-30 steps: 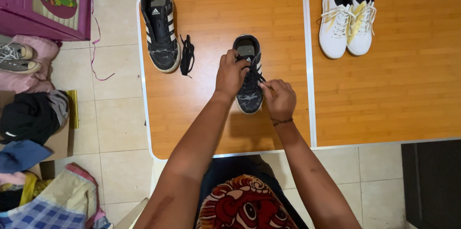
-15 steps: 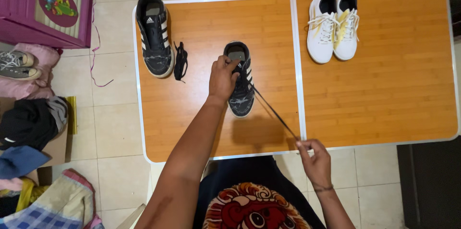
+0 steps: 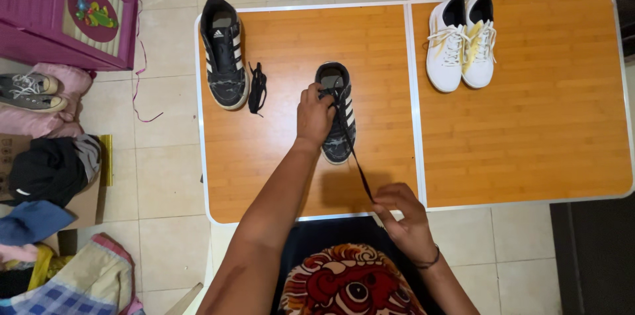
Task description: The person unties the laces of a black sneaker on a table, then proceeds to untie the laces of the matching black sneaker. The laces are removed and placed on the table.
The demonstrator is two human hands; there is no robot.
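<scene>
Head view shows the left hand [image 3: 313,115] clamped over a black shoe [image 3: 338,114] mid-table [image 3: 278,169] to pin it, while the right hand [image 3: 401,212] pinches its lace [image 3: 358,166] taut toward the near edge.

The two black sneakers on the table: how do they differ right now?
The near black sneaker has a lace threaded in it; the far black sneaker looks unlaced, with a loose black lace lying beside it. The near one is held by the left hand, with the right hand pulling its lace; the far one is untouched. Both show white stripes, toes toward the person.
</scene>
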